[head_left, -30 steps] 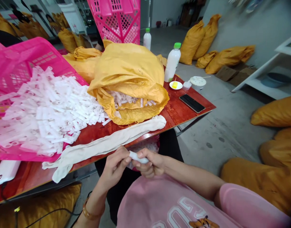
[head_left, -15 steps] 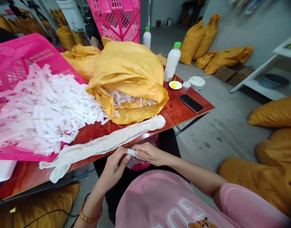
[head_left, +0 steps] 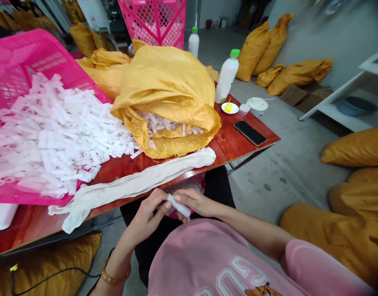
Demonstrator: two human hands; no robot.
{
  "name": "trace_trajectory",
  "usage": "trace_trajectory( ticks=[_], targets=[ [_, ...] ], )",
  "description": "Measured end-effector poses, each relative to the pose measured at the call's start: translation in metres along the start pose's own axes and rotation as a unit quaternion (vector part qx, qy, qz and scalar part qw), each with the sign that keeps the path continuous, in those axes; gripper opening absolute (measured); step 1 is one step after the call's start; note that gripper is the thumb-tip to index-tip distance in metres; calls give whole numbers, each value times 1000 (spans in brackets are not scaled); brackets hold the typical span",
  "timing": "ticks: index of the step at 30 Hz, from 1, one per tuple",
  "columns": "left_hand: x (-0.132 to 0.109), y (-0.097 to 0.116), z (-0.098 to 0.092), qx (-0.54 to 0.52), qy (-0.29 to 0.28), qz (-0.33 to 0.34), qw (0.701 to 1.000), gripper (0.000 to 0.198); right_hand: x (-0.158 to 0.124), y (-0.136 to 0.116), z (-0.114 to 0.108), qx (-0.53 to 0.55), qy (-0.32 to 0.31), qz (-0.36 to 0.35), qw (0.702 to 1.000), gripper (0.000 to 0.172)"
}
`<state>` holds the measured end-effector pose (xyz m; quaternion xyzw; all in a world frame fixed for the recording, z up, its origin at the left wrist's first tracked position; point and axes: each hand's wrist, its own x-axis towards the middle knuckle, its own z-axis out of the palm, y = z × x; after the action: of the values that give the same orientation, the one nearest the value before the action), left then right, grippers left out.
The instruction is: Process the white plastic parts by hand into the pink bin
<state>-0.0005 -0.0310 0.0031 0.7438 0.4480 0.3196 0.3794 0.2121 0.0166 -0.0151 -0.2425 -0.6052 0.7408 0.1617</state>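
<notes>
Both my hands meet just below the table's front edge, over my lap. My left hand (head_left: 147, 213) and my right hand (head_left: 193, 202) pinch the two ends of a small white plastic tube (head_left: 179, 205), fingers closed round it. A long cream cloth strip (head_left: 136, 185) lies along the red table (head_left: 238, 144) right above my hands. Behind it a heap of the same white tubes (head_left: 56, 131) spills from a tipped pink crate (head_left: 28, 65), and more tubes show in the mouth of a yellow sack (head_left: 167, 98).
Two white bottles with green caps (head_left: 226, 76) stand at the table's far right, with a small dish (head_left: 230, 108), a round lid (head_left: 257, 103) and a black phone (head_left: 249, 132). Another pink crate (head_left: 156, 20) stands behind. Yellow sacks (head_left: 355, 148) lie on the floor to the right.
My hands have kept the white tube between them and turned it; it now slants down to the right. The view shifted slightly downward.
</notes>
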Motion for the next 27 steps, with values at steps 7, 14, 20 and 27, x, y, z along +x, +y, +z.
trace_trajectory(
  ticks=[7, 14, 20, 27],
  targets=[
    [9, -11, 2, 4, -43, -18, 999, 20, -4, 14, -13, -206, 46, 0, 977, 2],
    [84, -97, -96, 237, 205, -147, 938, 22, 1, 15, -45, -414, 51, 54, 907, 38],
    [99, -128, -96, 267, 195, -196, 923, 16, 49, -56, -120, -572, 227, 1, 788, 28],
    [51, -96, -91, 243, 225, -225, 916, 28, 144, -66, -163, -662, 245, 15, 708, 36]
  ],
)
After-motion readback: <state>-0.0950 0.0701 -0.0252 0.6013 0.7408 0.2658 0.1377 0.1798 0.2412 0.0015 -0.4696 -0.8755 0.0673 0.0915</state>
